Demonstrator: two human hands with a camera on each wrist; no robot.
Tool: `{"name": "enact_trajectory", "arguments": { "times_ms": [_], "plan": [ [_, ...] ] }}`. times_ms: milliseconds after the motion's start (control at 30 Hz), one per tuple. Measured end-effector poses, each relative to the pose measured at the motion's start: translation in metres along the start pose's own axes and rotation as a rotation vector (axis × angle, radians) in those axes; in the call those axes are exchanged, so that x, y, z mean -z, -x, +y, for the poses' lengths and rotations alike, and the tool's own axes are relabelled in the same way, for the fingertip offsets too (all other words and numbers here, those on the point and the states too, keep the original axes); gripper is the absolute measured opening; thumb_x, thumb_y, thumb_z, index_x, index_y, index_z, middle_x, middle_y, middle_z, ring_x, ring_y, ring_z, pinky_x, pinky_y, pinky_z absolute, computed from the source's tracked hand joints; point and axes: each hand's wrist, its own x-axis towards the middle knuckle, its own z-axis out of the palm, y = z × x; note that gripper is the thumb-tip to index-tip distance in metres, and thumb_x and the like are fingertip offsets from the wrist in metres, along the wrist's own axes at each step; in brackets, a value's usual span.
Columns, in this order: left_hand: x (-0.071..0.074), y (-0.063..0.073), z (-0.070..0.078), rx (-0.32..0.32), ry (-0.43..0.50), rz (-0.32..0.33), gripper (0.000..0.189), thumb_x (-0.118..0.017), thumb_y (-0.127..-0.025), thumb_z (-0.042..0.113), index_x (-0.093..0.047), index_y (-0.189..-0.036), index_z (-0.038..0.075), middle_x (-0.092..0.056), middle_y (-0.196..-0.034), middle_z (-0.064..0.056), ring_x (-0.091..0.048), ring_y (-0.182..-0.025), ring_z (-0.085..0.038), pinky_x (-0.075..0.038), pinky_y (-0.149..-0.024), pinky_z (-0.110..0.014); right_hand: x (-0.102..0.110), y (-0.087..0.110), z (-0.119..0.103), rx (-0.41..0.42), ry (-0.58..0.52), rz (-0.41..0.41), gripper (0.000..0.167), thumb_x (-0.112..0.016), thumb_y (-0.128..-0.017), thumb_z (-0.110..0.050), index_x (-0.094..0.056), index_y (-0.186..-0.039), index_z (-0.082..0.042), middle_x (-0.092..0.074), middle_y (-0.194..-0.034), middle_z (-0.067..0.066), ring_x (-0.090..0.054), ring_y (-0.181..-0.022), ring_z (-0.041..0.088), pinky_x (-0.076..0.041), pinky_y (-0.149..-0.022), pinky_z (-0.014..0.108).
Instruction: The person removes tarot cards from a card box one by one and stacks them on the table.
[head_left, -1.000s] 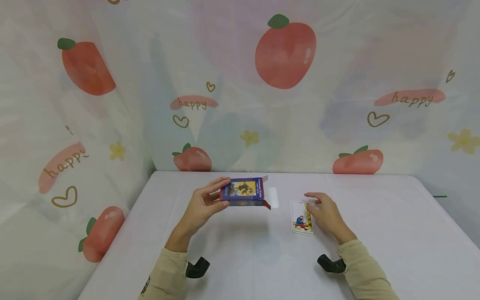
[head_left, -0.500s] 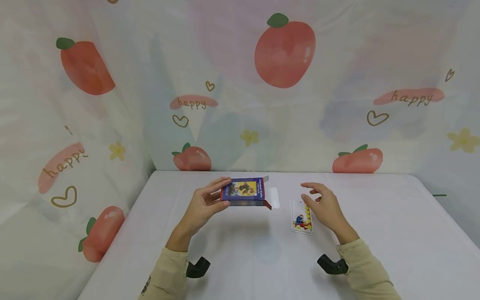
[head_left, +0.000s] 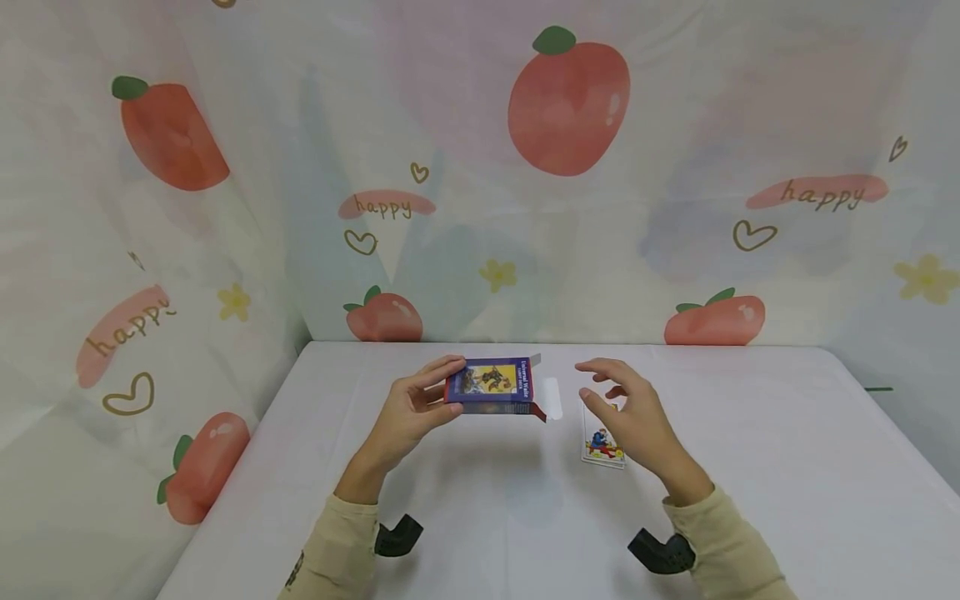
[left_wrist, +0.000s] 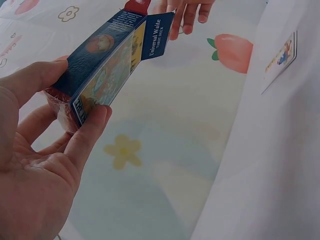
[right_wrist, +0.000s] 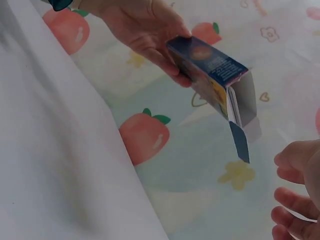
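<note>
In the head view my left hand (head_left: 403, 417) grips a blue tarot card box (head_left: 489, 385) by its left end, above the table. The thumb and fingers pinch it, as the left wrist view shows. The box's right end is unclosed, its flaps sticking out. Pale card edges (right_wrist: 235, 107) show inside that mouth in the right wrist view. Holding nothing, my right hand (head_left: 637, 421) hovers right of the box with thumb and fingers apart. Under it a small stack of picture cards (head_left: 602, 448) lies on the table, its upper part partly hidden by the hand.
A white-covered table (head_left: 780, 467) reaches back to a fruit-printed cloth wall (head_left: 480, 242), with another such wall at the left. Black wrist-worn devices (head_left: 399, 536) stick out inward from both sleeves.
My right hand has lifted off the card stack and moved left toward the box mouth, its fingers spreading wider. The left hand and box have barely shifted.
</note>
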Motion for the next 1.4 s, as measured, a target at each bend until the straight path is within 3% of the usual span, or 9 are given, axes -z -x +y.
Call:
{"name": "enact_trajectory", "arguments": {
  "times_ms": [433,700,1033,1400],
  "plan": [
    [-0.003,0.0,-0.002,0.023,0.004,-0.007,0.054,-0.072,-0.093,0.01,-0.055,-0.144,0.003,-0.038,-0.161,-0.013,-0.055,-0.127,-0.038,-0.058,-0.092,-0.024,-0.009,0.005,-0.025,0.04,-0.045,-0.063,0.032,-0.069,-0.094,-0.011,-0.068,-0.126,-0.01,-0.064,-0.132,0.008,-0.055,-0.109,0.02,-0.049,-0.086,0.034],
    [-0.006,0.001,-0.003,0.029,-0.007,-0.012,0.055,-0.073,-0.093,0.011,-0.055,-0.144,0.003,-0.038,-0.161,-0.013,-0.055,-0.127,-0.039,-0.058,-0.092,-0.025,-0.015,0.008,-0.025,0.062,-0.06,-0.104,0.031,-0.069,-0.095,-0.013,-0.069,-0.127,-0.011,-0.064,-0.132,0.01,-0.058,-0.116,0.028,-0.049,-0.085,0.032],
    [-0.008,0.001,-0.002,0.014,-0.003,-0.013,0.054,-0.073,-0.092,0.006,-0.056,-0.143,0.002,-0.039,-0.16,-0.016,-0.058,-0.122,-0.034,-0.057,-0.092,-0.023,-0.019,0.01,-0.022,0.05,-0.031,-0.133,0.034,-0.067,-0.098,-0.018,-0.067,-0.131,-0.012,-0.063,-0.133,0.007,-0.057,-0.119,0.023,-0.05,-0.085,0.031],
    [-0.008,0.0,-0.001,0.014,-0.013,-0.011,0.055,-0.073,-0.092,0.008,-0.055,-0.143,0.002,-0.039,-0.16,-0.016,-0.059,-0.124,-0.036,-0.057,-0.094,-0.022,-0.021,0.011,-0.024,0.101,0.038,-0.176,0.035,-0.059,-0.101,-0.014,-0.064,-0.135,-0.004,-0.064,-0.134,0.013,-0.059,-0.119,0.03,-0.053,-0.086,0.035]
  ]
}}
